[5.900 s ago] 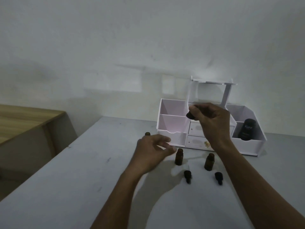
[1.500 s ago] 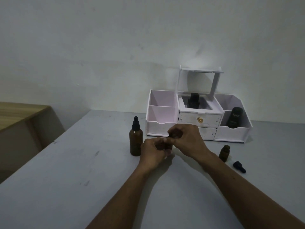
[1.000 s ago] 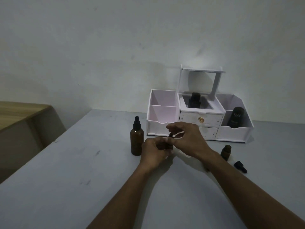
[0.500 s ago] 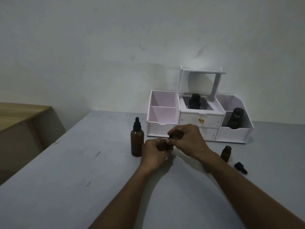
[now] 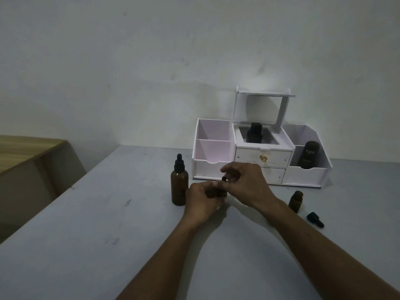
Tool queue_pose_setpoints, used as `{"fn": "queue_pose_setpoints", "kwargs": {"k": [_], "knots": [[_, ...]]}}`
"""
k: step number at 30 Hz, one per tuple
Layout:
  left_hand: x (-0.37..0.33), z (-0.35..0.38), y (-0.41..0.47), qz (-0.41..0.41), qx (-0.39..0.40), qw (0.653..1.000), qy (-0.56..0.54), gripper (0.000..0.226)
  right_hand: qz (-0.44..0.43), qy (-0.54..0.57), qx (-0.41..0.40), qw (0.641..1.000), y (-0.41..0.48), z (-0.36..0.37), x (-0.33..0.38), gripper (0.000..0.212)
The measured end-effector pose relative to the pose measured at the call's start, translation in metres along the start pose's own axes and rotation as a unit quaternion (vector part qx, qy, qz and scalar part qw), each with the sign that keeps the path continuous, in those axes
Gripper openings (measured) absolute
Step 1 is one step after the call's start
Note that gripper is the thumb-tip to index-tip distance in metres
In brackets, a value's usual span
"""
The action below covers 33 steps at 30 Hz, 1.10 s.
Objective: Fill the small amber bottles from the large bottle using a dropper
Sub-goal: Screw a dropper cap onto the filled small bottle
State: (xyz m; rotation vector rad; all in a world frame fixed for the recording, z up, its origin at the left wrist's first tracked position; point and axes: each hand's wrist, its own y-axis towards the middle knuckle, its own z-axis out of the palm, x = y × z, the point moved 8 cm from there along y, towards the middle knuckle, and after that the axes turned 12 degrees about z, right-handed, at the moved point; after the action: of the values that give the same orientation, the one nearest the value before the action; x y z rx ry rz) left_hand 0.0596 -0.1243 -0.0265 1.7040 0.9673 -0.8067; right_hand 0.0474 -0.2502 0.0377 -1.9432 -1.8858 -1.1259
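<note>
At table centre the left hand (image 5: pixel 203 200) clamps a small amber bottle (image 5: pixel 221 192) steady so the right hand (image 5: pixel 246 185), fingertips pinched on its cap, can turn it, the large bottle (image 5: pixel 179 188) just beside at nine o'clock.

amber large bottle (image 5: pixel 179 187), black dropper cap (image 5: pixel 315 219), white organiser (image 5: pixel 303 176), grey table (image 5: pixel 108 234)

Small amber bottle (image 5: pixel 220 192) mostly hidden between both hands; its cap barely shows. Forearms cut off at near edge.
</note>
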Motion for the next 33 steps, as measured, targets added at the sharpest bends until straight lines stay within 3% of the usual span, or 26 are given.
{"fn": "queue_pose_setpoints", "kwargs": {"k": [6, 11, 17, 25, 29, 33], "knots": [[0.001, -0.001, 0.0, -0.007, -0.004, 1.0, 0.002, 0.032, -0.013, -0.025, 0.017, 0.999, -0.001, 0.003, 0.003, 0.025], [0.0, -0.001, -0.001, -0.009, -0.004, 1.0, -0.006, 0.031, -0.008, -0.012, 0.014, 1.0, -0.002, 0.001, 0.003, 0.038], [0.0, -0.001, 0.0, -0.015, -0.002, 1.0, 0.012, 0.033, -0.006, -0.035, 0.038, 0.999, -0.002, 0.006, 0.004, 0.027], [-0.006, -0.002, -0.006, -0.025, 0.007, 1.0, 0.008, 0.035, -0.014, -0.041, 0.046, 0.998, -0.003, 0.007, 0.006, 0.03], [-0.004, -0.019, -0.016, -0.072, 0.039, 0.997, -0.002, 0.058, -0.024, -0.021, 0.02, 0.999, -0.004, -0.002, 0.01, 0.04], [-0.003, -0.05, -0.035, -0.093, 0.081, 0.992, 0.029, 0.045, -0.03, 0.027, -0.019, 0.999, -0.003, -0.021, 0.024, 0.037]]}}
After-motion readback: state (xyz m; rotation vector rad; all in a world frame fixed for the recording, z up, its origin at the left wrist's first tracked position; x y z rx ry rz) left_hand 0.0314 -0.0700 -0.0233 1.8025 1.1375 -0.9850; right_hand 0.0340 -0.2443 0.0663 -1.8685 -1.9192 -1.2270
